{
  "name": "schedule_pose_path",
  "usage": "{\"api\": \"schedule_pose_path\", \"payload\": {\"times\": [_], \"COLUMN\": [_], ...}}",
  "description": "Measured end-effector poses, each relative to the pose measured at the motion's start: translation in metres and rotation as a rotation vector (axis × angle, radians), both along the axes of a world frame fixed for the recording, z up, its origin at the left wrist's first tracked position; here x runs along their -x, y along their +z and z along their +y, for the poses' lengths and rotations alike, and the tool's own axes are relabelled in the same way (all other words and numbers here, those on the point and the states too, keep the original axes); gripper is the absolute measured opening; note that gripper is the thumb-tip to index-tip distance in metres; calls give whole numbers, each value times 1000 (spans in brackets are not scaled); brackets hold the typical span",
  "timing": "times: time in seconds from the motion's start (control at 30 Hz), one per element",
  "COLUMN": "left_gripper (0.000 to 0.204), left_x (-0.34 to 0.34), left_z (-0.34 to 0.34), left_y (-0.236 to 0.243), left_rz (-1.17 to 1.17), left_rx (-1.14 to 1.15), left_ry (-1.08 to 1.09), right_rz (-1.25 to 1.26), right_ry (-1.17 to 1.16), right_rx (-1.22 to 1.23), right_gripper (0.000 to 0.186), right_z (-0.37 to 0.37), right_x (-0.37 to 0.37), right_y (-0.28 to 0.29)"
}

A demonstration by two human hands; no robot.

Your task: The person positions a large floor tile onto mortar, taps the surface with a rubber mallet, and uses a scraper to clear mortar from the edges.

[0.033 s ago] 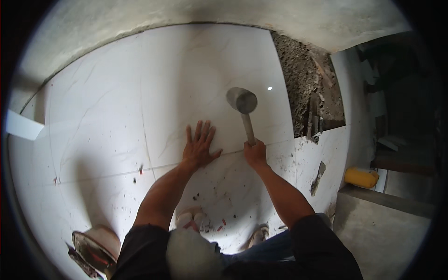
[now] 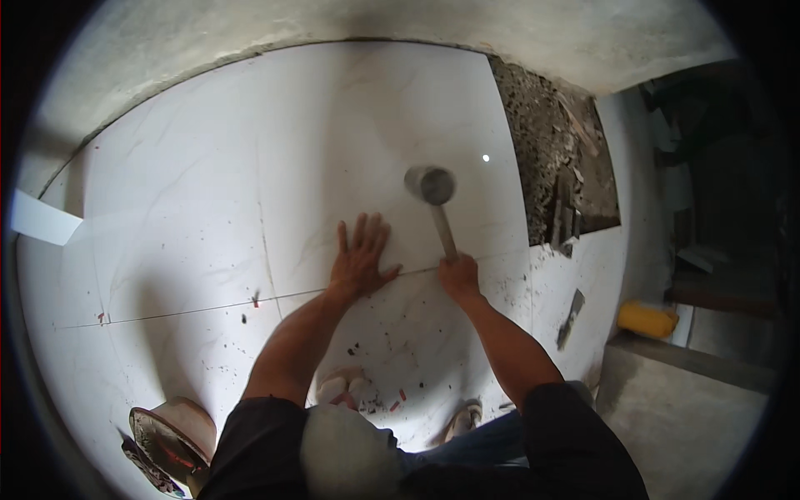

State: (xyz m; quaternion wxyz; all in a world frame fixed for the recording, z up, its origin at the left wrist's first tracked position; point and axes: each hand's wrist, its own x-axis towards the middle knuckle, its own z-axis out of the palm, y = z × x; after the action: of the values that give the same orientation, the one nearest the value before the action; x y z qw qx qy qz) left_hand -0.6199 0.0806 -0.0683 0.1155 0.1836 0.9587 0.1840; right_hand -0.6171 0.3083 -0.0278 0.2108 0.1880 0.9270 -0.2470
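My left hand (image 2: 359, 257) lies flat with fingers spread on a large white marbled floor tile (image 2: 379, 108), its heel near the joint with the nearer tile. My right hand (image 2: 459, 277) is wrapped round the handle of a mallet (image 2: 442, 221). The mallet's thick dark grey head (image 2: 431, 184) is slightly blurred and is over the same tile, to the right of my left fingertips. Whether the head touches the tile I cannot tell.
Right of the tile is an untiled patch of rough mortar (image 2: 546, 158). A trowel-like metal blade (image 2: 571, 318) lies on the right-hand tile. A yellow container (image 2: 647, 319) stands by a concrete ledge (image 2: 679, 362). At lower left is a mortar-stained bucket (image 2: 185, 423). Walls border the far side.
The mallet head has shifted slightly toward me. My left hand stays flat on the tile, and the whole view has moved a little.
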Motion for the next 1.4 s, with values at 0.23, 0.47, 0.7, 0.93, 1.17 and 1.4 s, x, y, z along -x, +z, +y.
{"api": "schedule_pose_path", "payload": {"times": [0.23, 0.47, 0.7, 0.93, 1.17, 1.4], "left_gripper": [84, 74, 83, 85, 84, 85], "left_x": [1, 7, 26, 20, 25, 33], "left_z": [-2, -17, -84, -104, -100, -94], "left_y": [1, -25, -5, -13, -16, -14], "left_rz": [44, 154, 105, 92, 111, 89], "left_rx": [-50, -175, 149, 222, 232, 220], "left_ry": [-9, 138, 739, 812, 760, 745], "right_rz": [-113, -111, 144, -64, -75, -115], "right_ry": [58, -51, -209, -45, -117, -155], "right_rx": [-132, 78, 321, 85, -4, -38], "right_gripper": [40, 41, 28, 41, 35, 35], "right_z": [-2, -41, -45, -76, -58, -39], "right_x": [1, 40, -33, -28, -12, -15], "right_y": [0, 42, -11, 13, -6, -1]}}
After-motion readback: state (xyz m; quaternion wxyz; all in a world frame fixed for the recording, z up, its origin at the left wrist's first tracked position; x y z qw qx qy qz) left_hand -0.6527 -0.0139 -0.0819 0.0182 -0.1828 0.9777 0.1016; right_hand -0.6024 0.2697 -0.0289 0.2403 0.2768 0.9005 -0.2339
